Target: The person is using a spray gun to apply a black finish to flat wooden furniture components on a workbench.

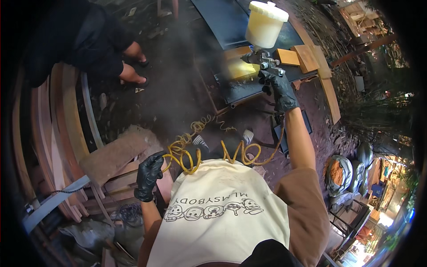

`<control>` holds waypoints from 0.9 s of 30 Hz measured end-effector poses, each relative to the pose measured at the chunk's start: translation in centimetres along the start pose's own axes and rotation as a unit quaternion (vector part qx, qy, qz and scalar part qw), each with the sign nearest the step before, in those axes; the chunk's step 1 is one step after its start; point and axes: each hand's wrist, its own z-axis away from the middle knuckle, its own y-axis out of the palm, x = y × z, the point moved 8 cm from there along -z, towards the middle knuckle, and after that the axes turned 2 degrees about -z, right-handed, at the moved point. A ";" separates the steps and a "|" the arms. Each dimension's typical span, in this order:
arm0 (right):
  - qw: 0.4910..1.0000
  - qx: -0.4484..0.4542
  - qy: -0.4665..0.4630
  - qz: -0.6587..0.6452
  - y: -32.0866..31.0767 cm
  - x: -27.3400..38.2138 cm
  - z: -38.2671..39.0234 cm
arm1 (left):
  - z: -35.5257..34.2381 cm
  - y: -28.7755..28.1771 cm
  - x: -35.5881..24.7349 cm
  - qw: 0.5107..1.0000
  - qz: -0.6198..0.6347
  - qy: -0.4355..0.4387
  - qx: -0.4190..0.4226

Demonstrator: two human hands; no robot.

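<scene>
In a black glove, my right hand point(279, 91) is closed around the handle of a metal spray gun point(265, 61). A whitish paint cup point(266, 27) with a lid sits on top of the gun. Pale mist spreads leftward from its nozzle over a light wooden board point(240, 66), which lies on a dark panel-topped table point(242, 91). My left hand point(149, 175), also gloved in black, is held low at my left side, its fingers curled on a loop of yellow coiled air hose point(189, 162). The hose hangs across my front and rises toward the gun.
Small wooden blocks point(287, 57) and flat boards point(306, 58) lie at the table's right side. Another person point(95, 40) in dark clothes stands at the far left. Long planks point(66, 115) and a worn wooden bench point(113, 155) are on my left; covered bundles point(340, 173) sit at right.
</scene>
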 end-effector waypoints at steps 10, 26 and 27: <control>1.000 -0.014 -0.006 0.018 0.9 1.1 0.0 | -0.7 -2.6 0.1 1.000 0.015 0.012 -0.022; 0.962 -0.265 -0.069 0.022 -12.6 4.2 -2.9 | -16.4 0.3 -11.7 0.982 -0.145 0.088 0.080; 0.961 -0.270 -0.062 -0.027 -11.9 4.2 -1.7 | -17.5 0.4 -12.6 0.982 -0.145 0.090 0.083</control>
